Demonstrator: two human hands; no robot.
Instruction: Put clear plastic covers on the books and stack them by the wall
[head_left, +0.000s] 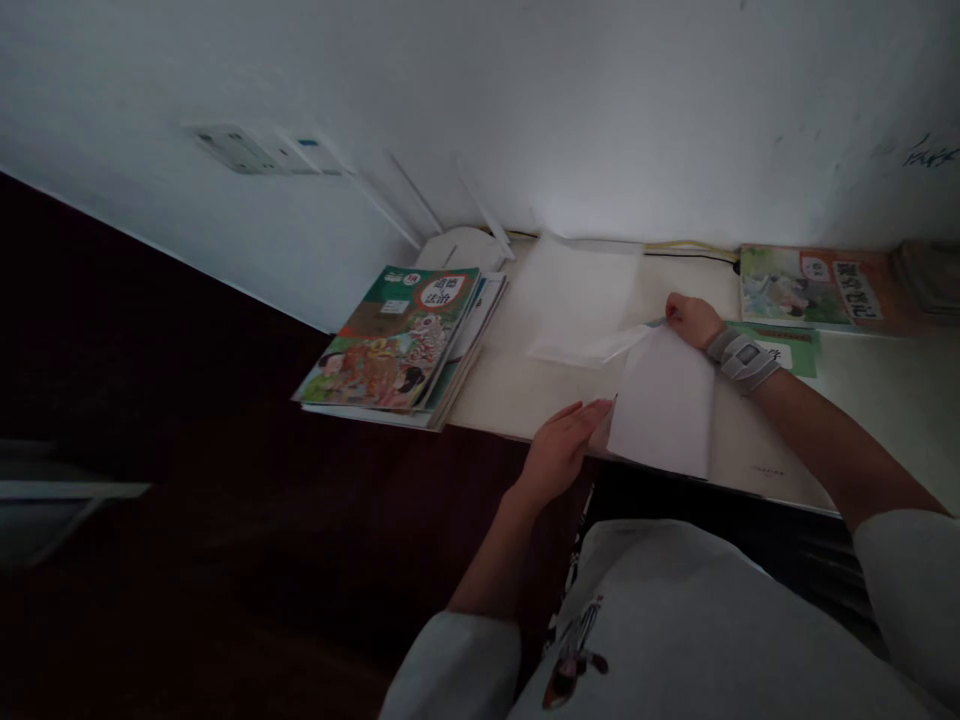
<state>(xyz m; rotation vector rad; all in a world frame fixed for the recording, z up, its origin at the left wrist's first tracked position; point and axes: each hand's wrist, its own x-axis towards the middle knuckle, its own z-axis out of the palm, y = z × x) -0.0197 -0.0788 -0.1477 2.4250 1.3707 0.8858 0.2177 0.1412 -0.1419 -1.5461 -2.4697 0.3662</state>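
Note:
In front of me a white booklet or folded sheet (664,400) lies near the table's front edge. A thin, whitish, see-through sheet (577,295) spreads from its upper left towards the wall. My right hand (694,320), with a grey band and a watch-like device (745,354) on the wrist, is closed at the white sheet's top edge; its fingertips are partly hidden. My left hand (561,448) rests at the lower left edge of the white sheet, fingers stretched out together. Beneath my right wrist a green-covered book (799,350) partly shows.
A stack of textbooks (390,340) overhangs the table's (495,385) front edge at left. Behind it stands a white router (461,248) with antennas. Another colourful book (814,288) lies at right by a dark stacked object (930,275). A yellow cable (690,245) runs along the wall.

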